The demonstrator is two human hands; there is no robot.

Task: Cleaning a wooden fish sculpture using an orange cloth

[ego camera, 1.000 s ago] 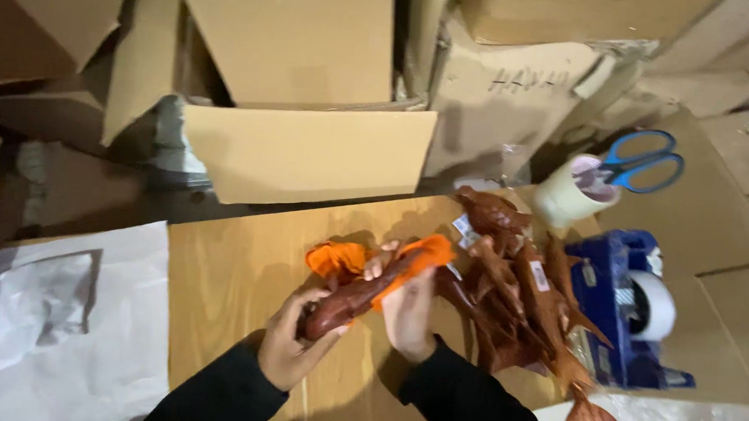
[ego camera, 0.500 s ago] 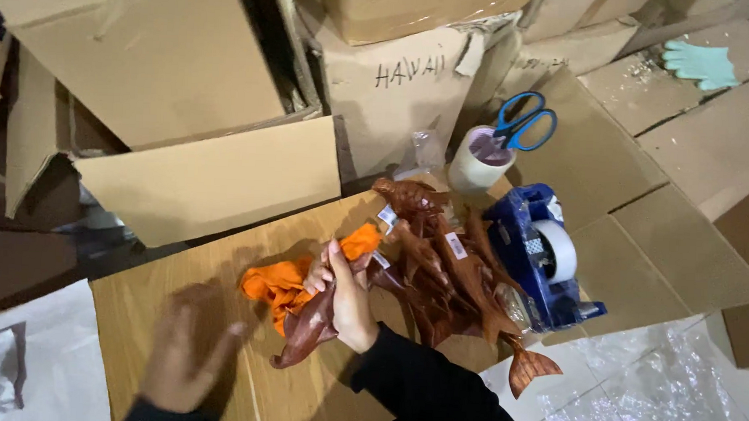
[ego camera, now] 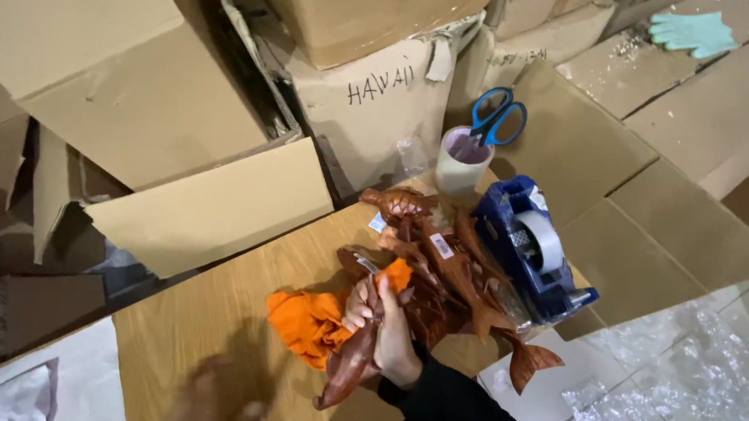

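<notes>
Gripping a brown wooden carving (ego camera: 353, 361), the right hand (ego camera: 386, 329) angles it lower-left.

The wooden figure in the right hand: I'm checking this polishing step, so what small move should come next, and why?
Probably bring the left hand back up to the orange cloth. The right hand alone has its grip on the brown figure, the cloth lies bunched against it on the table, and the left hand is blurred, low and holding nothing.

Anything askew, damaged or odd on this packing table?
One oddity: a carved wooden figure in the heap juts past the table edge. The cardboard box behind is torn along its top. The right hand grips another carving beside the orange cloth.
</notes>
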